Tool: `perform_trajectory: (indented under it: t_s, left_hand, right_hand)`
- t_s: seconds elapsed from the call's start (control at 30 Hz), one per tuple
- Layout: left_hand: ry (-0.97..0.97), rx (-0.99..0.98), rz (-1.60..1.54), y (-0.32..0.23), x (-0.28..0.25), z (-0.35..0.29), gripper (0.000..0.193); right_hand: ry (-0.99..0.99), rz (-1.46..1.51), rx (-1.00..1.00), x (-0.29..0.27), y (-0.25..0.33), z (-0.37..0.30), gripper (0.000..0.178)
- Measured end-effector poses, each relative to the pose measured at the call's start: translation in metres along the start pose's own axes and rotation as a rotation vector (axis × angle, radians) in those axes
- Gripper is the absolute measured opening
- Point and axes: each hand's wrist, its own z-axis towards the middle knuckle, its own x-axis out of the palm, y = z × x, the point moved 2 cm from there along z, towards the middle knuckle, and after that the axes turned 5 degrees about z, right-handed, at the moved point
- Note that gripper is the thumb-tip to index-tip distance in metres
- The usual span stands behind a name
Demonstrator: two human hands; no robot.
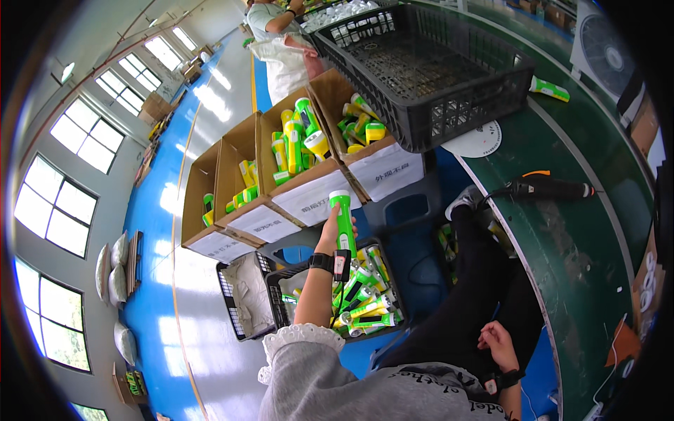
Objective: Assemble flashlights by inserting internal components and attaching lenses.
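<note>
Over the heaped flashlights (368,309), head view: I am holding one green flashlight (344,228), its white head pointing toward the cartons (303,184).
Left hand (328,228): my fingers are gripping the barrel firmly.
Right hand (498,344): my fingers are resting half-curled near my thigh, grasping nothing that I can see.
Handling: I am judging a mid-barrel grip best, leaving the head uncovered and the barrel unlikely to be slipping.
Wristband (322,262): black; I should be keeping it clear of the pile.
Flashlight shells: smooth, glossy, apparently plastic; slim barrels are widening into rounder heads.
Cartons: brown cardboard, square-cornered, open-topped; white paper sheets are facing their fronts.
Basket (460,116): rigid, black, lattice-walled; it is overhanging the cartons' right end.
Workbench (562,259): flat, dark green, running along my right.
</note>
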Motion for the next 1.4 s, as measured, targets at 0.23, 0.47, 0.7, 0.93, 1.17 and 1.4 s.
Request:
perform_trajectory:
  t_s: [0.23, 0.47, 0.7, 0.93, 1.17, 1.4]
  left_hand:
    - [-0.137, 0.364, -0.269, -0.030, 0.007, -0.042, 0.050]
    - [-0.084, 0.476, -0.110, -0.156, -0.037, -0.045, 0.058]
    - [-0.238, 0.436, 0.143, -0.220, -0.141, 0.066, 0.038]
    - [-0.502, 0.698, 1.271, -0.234, -0.208, 0.106, 0.037]
    - [-0.622, 1.013, 1.269, -0.193, -0.122, 0.071, 0.043]
    - [-0.367, 0.775, 1.263, -0.049, 0.070, -0.123, 0.028]
  right_hand:
    - [-0.017, 0.033, 0.018, 0.002, 0.000, 0.002, 0.006]
    - [-0.002, 0.076, 0.033, 0.005, -0.002, 0.006, 0.007]
    - [-0.027, -0.195, -0.073, 0.005, 0.018, -0.017, 0.019]
    - [0.165, -0.511, -0.307, -0.010, 0.144, -0.097, 0.031]
    - [-0.155, -0.772, -0.703, -0.080, 0.308, 0.001, 0.030]
    - [-0.603, -1.629, -0.543, -0.167, 0.415, 0.255, 0.027]
